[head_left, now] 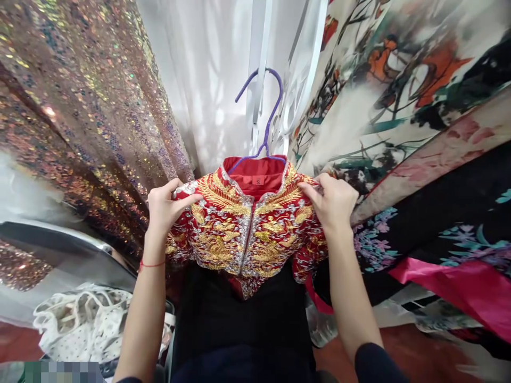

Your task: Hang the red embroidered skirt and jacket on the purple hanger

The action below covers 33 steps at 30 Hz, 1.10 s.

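A red jacket [250,234] with gold and silver embroidery and a stand-up collar hangs on a purple hanger [268,125]. Inside its collar shows a red label marked S. My left hand [163,207] grips the jacket's left-side shoulder in view, thumb on top of the cloth. On the opposite shoulder my right hand [333,199] pinches the fabric the same way, its fingers partly hidden behind. The hanger's hook loops over a white metal bar [259,58]. The front closure runs down the middle, and the lower hem is folded back to a point.
Sequined fabric [91,101] drapes on the left. A white printed garment [399,80] and black floral cloth [419,223] hang on the right, with a pink cloth [463,284] below. A white dotted fabric bag [85,322] lies lower left, near a dark, silver-rimmed chair [67,250].
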{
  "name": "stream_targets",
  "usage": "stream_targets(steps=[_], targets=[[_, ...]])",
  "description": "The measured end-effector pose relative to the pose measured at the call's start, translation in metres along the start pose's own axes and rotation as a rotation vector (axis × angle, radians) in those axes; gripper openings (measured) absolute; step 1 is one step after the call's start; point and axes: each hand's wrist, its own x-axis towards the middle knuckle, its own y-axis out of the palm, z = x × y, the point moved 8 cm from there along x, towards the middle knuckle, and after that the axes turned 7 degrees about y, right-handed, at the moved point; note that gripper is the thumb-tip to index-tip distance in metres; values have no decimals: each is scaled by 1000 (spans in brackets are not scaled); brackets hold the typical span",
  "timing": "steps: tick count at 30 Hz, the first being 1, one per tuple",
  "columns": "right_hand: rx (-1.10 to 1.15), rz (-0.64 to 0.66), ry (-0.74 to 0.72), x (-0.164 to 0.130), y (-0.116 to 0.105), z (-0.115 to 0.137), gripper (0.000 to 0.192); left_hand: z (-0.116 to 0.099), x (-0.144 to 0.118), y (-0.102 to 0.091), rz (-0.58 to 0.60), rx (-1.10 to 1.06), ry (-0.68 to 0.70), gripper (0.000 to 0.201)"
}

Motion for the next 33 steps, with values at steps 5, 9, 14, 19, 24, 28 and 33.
stream_targets(steps=[5,9,14,19,24,28,33], targets=[[51,-33,0,19,4,-12,61,-14,-17,-1,-80,52,-39,54],[69,52,-64,15,13,2,53,6,-11,10,-69,56,-86,58],[66,75,-17,4,18,8,48,24,4,22,-48,41,-87,61],[78,86,54,3,20,4,49,20,0,19,-88,33,-81,61],[71,66,76,1,18,5,50,22,-7,20,-123,24,-104,56],[54,45,88,-3,18,4,48,23,-11,18,-133,26,-105,52],[131,28,153,-10,7,14,39,17,-15,13,-134,29,-96,52]])
